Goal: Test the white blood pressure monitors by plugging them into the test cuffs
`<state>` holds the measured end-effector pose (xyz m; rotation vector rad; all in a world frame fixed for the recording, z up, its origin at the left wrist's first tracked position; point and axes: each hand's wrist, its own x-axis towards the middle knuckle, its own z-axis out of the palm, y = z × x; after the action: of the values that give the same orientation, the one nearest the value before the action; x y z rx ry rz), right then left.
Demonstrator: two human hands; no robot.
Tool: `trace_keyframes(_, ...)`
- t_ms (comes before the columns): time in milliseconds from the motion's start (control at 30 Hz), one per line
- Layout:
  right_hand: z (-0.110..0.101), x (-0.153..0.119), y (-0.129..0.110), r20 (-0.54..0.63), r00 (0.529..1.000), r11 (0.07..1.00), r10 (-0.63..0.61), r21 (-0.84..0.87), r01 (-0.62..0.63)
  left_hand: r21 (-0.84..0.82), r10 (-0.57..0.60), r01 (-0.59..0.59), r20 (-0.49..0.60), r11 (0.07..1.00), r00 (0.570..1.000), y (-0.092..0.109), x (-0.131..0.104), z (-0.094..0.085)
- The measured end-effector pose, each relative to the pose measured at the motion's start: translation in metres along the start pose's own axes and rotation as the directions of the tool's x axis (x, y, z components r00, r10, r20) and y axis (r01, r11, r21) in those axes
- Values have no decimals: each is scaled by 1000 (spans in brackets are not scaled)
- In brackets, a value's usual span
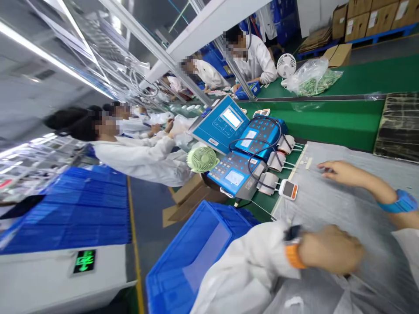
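My left hand [332,249], with an orange watch strap at the wrist, is low over the grey mat [330,205]. It is blurred, fingers curled under; a small dark bit shows beneath, but what it holds is hidden. My right hand [340,172], wearing a blue wristband, hovers above the mat's far part, fingers stretched and nothing visible in them. Close to its fingertips lie small off-white pieces [308,163]. A white device with a screen and orange buttons [288,189] sits at the mat's left edge, against the prongs of a white plug-like block [268,183].
Blue test meters [234,174] with looping black cables stand left of the mat, near a green fan [202,159]. A blue bin [183,257] is at lower left. Beyond lie a bag of green parts [319,83] and a dark panel [397,126]. People in white coats sit nearby.
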<state>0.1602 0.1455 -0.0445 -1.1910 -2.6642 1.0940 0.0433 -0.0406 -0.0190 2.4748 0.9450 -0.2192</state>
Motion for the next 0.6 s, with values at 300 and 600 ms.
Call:
trace_keyframes(300,124,18,-87,-142,989,986,40,166,-16,-160,-540,534,-467,830,700,-154,-102,-3)
trace_keyframes(600,31,-7,-36,-318,874,903,368,-103,-417,-156,-630,638,-448,754,635,-171,-89,16)
